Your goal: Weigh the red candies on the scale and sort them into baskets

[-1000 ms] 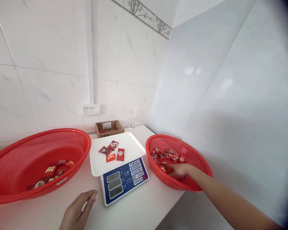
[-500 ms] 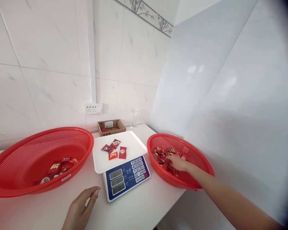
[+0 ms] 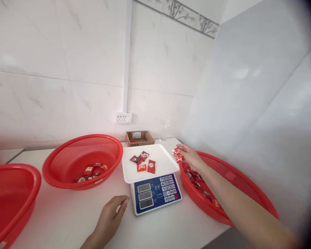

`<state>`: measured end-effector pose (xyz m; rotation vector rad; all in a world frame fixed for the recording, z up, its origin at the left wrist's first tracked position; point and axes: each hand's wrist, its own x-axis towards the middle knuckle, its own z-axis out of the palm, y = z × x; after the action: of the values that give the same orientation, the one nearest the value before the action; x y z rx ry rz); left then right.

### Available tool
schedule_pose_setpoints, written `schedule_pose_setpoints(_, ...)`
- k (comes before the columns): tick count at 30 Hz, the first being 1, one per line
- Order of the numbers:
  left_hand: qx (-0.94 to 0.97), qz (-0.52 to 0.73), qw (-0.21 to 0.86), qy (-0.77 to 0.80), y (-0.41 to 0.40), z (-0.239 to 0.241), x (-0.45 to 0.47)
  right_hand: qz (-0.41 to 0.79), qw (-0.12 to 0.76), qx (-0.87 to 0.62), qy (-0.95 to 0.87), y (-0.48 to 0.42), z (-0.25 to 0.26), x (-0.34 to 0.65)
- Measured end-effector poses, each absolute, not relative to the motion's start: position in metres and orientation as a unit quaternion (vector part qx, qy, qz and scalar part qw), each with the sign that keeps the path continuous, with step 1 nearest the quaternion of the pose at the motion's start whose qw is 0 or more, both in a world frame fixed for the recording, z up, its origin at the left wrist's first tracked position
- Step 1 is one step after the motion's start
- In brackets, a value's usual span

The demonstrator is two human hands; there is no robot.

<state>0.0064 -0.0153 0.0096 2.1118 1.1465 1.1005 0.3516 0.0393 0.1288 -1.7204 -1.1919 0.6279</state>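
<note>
My right hand [image 3: 189, 155] holds some small red wrapped candies [image 3: 178, 155] by the fingertips, above the gap between the scale's tray and the right-hand red basket [image 3: 238, 174]. More wrapped candies [image 3: 200, 185] lie in that basket, partly hidden by my forearm. On the white tray [image 3: 129, 174] of the digital scale [image 3: 157, 193], several red candies [image 3: 144, 161] lie flat. My left hand [image 3: 111, 216] hovers over the table left of the scale, thumb and fingertips pressed together with nothing seen between them.
Behind and left of the scale, a red basket [image 3: 67, 148] holds several red packets [image 3: 93, 172]. Another red basket [image 3: 31, 176] is cut off at the left edge. A cardboard box [image 3: 140, 138] and a clear plastic bottle [image 3: 165, 132] stand by the wall, below a socket [image 3: 124, 118].
My right hand has risen out of the right basket with candies and moved toward the scale's tray. The view has turned left, bringing another basket in. My left hand keeps its closed pose.
</note>
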Motion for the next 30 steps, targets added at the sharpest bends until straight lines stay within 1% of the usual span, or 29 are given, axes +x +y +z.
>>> schedule_pose_setpoints(3,0.774,0.396,0.248,0.427,-0.016,0.013,0.005,0.292,0.437,-0.672,-0.522,0.071,0.124,0.296)
schedule_pose_setpoints(6,0.772,0.394,0.25,0.431,-0.016,0.014,0.002,0.296,0.411,-0.669,-0.544,0.093,0.114,0.256)
schedule_pose_setpoints(9,0.771,0.402,0.245,0.429,-0.015,0.013,0.001,0.272,0.389,-0.679,-0.56,0.103,0.107,0.237)
schedule_pose_setpoints(14,0.777,0.393,0.249,0.425,-0.018,0.014,0.003,0.202,0.337,-0.696,-0.601,0.099,0.105,0.237)
schedule_pose_setpoints(19,0.787,0.385,0.251,0.412,-0.021,0.017,0.005,0.117,0.237,-0.691,-0.673,0.091,0.108,0.236)
schedule_pose_setpoints(24,0.782,0.383,0.252,0.423,-0.019,0.015,0.005,0.055,0.136,-0.643,-0.752,0.099,0.112,0.216)
schedule_pose_setpoints(30,0.769,0.388,0.257,0.438,-0.018,0.015,0.003,0.042,0.031,-0.603,-0.796,0.107,0.121,0.207)
